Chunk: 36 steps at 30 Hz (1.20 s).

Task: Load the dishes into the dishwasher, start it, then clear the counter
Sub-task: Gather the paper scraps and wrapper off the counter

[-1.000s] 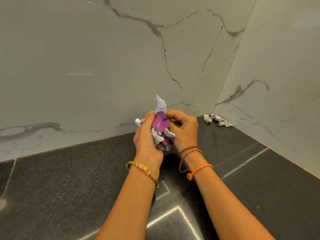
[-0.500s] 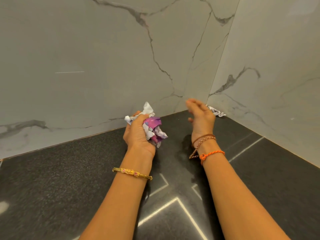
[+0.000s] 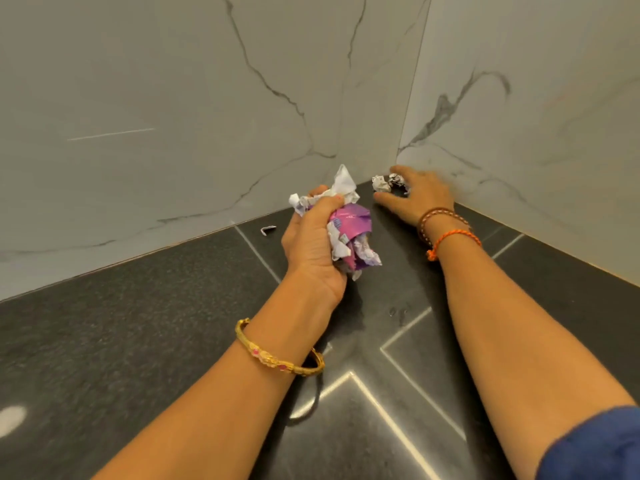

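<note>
Your left hand (image 3: 313, 237) grasps a crumpled wad of wrappers (image 3: 349, 230), white and purple, with the fingers curled round it. The wad is lifted clear of the dark desk (image 3: 138, 341) and projects above and to the right of the fist.

Your right hand (image 3: 417, 197) reaches into the back corner, where the desk meets the two marble walls (image 3: 173, 98). Two small crumpled scraps (image 3: 388, 183) lie there on the desk. The thumb lies flat just below them and the fingers arch over the darker scrap; motion blur prevents you from telling whether they grip it.

A small bent white piece (image 3: 267, 229) lies on the desk to the left of the left hand, near the back wall.
</note>
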Tool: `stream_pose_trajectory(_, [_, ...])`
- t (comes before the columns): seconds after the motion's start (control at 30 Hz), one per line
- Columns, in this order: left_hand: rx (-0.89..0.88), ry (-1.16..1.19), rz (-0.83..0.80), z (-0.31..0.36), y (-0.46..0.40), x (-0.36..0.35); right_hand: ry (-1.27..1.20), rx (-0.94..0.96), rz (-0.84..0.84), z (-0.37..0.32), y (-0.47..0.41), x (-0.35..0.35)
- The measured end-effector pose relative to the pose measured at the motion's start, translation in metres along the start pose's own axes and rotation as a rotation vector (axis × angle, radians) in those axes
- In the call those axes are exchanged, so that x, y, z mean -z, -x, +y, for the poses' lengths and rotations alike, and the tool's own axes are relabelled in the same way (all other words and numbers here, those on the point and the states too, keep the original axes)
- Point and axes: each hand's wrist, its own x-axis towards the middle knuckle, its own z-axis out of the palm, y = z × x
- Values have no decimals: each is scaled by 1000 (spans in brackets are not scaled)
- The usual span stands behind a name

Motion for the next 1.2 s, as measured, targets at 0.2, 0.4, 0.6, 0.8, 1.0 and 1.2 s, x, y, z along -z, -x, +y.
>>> stream_pose_trajectory(0.2, [-29, 35, 13, 7, -26, -1, 66, 108, 66, -18, -2, -1])
stream_pose_trajectory(0.4, [-32, 106, 21, 15, -31, 11, -248, 124, 237, -23, 15, -4])
stream_pose_trajectory(0.6, [-39, 96, 65, 14, -24, 7, -1338, 52, 179, -59, 45, 4])
stream_pose_trajectory(0.8, [-20, 110, -15, 17, -31, 13, -1034, 336, 141, -84, 60, 1])
stream_pose_trajectory(1.0, [11, 160, -104, 20, -34, 16, -806, 381, -82, -77, 64, -1])
stream_pose_trajectory(1.2, [49, 137, -154, 14, -31, 13, -1192, 282, -69, -84, 65, 6])
